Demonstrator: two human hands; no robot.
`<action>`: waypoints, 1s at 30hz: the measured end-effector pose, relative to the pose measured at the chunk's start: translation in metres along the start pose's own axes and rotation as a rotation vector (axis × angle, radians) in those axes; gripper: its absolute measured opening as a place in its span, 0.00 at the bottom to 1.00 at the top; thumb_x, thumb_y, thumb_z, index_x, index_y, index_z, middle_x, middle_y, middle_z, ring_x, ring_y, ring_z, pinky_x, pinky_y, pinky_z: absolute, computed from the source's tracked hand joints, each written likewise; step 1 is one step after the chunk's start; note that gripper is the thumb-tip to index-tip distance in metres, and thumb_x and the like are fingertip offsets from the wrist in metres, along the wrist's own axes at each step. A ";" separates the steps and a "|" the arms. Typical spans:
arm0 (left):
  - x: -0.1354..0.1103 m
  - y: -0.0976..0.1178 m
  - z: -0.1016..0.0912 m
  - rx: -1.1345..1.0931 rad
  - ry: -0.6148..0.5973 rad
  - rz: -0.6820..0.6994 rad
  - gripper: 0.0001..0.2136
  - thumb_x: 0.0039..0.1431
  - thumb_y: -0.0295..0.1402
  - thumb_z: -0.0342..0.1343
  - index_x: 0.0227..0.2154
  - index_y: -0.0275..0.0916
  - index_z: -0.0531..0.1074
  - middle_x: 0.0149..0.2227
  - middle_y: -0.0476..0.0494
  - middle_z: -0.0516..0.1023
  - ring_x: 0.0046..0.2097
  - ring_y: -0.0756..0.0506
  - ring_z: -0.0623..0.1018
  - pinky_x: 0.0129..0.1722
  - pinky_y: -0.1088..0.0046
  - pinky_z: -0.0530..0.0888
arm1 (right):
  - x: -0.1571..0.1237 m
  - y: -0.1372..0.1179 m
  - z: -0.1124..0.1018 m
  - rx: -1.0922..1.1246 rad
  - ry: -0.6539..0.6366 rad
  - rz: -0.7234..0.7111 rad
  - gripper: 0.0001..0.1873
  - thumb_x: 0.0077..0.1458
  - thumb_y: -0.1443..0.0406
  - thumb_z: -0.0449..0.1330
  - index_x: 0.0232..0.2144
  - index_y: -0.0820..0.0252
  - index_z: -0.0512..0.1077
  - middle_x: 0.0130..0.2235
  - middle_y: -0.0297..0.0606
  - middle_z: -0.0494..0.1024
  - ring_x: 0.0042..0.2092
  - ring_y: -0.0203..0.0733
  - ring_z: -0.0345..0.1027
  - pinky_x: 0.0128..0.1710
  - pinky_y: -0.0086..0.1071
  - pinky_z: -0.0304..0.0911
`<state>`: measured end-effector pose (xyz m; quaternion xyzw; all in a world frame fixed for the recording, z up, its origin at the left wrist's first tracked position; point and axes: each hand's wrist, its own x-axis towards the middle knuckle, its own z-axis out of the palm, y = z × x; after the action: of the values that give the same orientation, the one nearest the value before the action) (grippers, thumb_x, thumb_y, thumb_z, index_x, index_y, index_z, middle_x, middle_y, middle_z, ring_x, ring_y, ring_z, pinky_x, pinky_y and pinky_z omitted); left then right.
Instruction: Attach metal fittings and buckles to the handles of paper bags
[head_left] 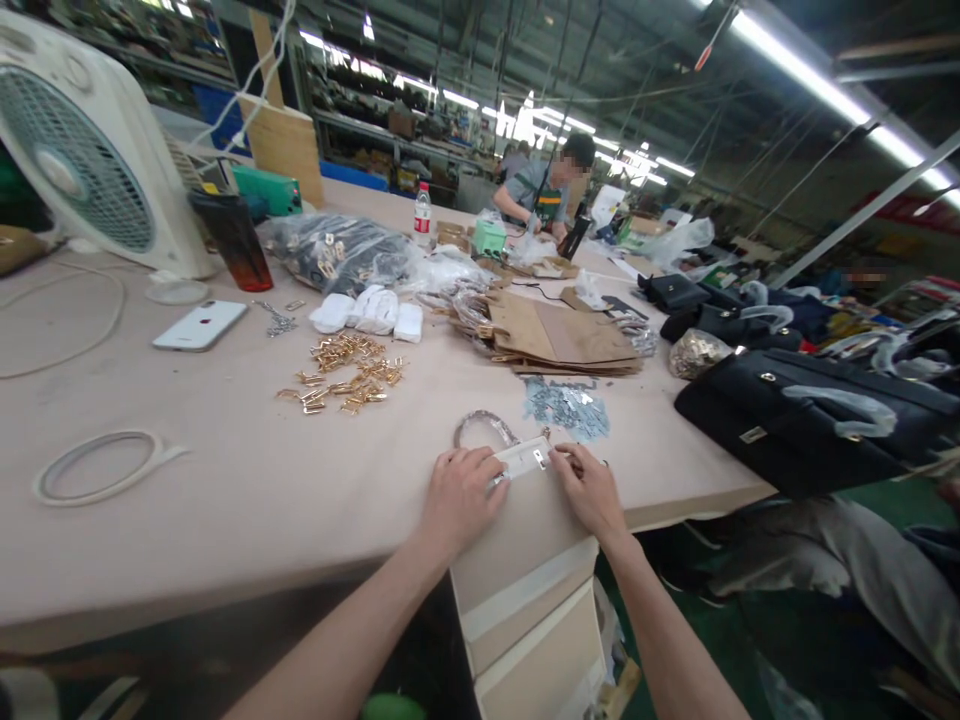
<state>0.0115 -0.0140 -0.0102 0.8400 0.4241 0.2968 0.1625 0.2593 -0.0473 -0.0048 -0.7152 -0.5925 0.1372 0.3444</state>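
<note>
A beige bag panel [517,520] lies over the table's front edge and hangs down in front of me. Along its far end runs a whitish strip [519,459] with a small shiny metal plate [541,459] at its right side. My left hand [466,492] grips the strip's left end, thumb near, fingers bent on top. My right hand [589,485] is closed in a pinch at the strip's right end; what its fingertips hold is too small to make out. Just beyond, a plastic-wrapped handle [484,418] arches on the table.
Beyond the hands lie small silvery metal plates [566,407] and gold-coloured fittings [349,372]. Brown panels [562,335] are stacked behind. Leftward are a tape roll [105,468], phone [200,326] and fan [82,150]. Black bags [817,415] stand right; a co-worker [540,190] works across the table.
</note>
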 end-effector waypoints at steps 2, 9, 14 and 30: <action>0.000 -0.001 0.000 -0.006 0.002 0.003 0.08 0.67 0.37 0.57 0.46 0.48 0.77 0.54 0.47 0.79 0.53 0.41 0.75 0.57 0.56 0.64 | 0.002 0.007 -0.008 -0.003 0.194 -0.048 0.19 0.66 0.49 0.57 0.44 0.56 0.77 0.40 0.41 0.82 0.40 0.46 0.77 0.41 0.36 0.69; 0.002 -0.001 0.002 -0.002 0.013 0.000 0.08 0.67 0.36 0.57 0.46 0.48 0.77 0.54 0.47 0.79 0.53 0.41 0.75 0.56 0.56 0.65 | 0.014 0.053 -0.018 -0.188 0.069 -0.306 0.18 0.66 0.52 0.58 0.49 0.55 0.78 0.50 0.46 0.81 0.53 0.53 0.73 0.57 0.49 0.66; 0.001 -0.001 -0.001 0.000 0.003 0.022 0.07 0.66 0.35 0.57 0.45 0.48 0.77 0.52 0.48 0.79 0.52 0.41 0.75 0.56 0.57 0.65 | 0.014 0.081 -0.013 -0.192 -0.003 -0.358 0.21 0.65 0.50 0.59 0.53 0.52 0.77 0.51 0.45 0.80 0.54 0.54 0.72 0.59 0.52 0.65; 0.001 0.000 -0.002 0.034 -0.011 0.024 0.07 0.66 0.36 0.56 0.45 0.47 0.75 0.49 0.45 0.78 0.51 0.40 0.74 0.56 0.57 0.64 | 0.026 -0.073 0.028 1.421 0.155 0.193 0.21 0.59 0.44 0.60 0.37 0.55 0.71 0.27 0.26 0.63 0.23 0.31 0.57 0.25 0.27 0.60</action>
<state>0.0108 -0.0136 -0.0082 0.8493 0.4182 0.2867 0.1470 0.1942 -0.0087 0.0281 -0.3751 -0.2682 0.4679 0.7539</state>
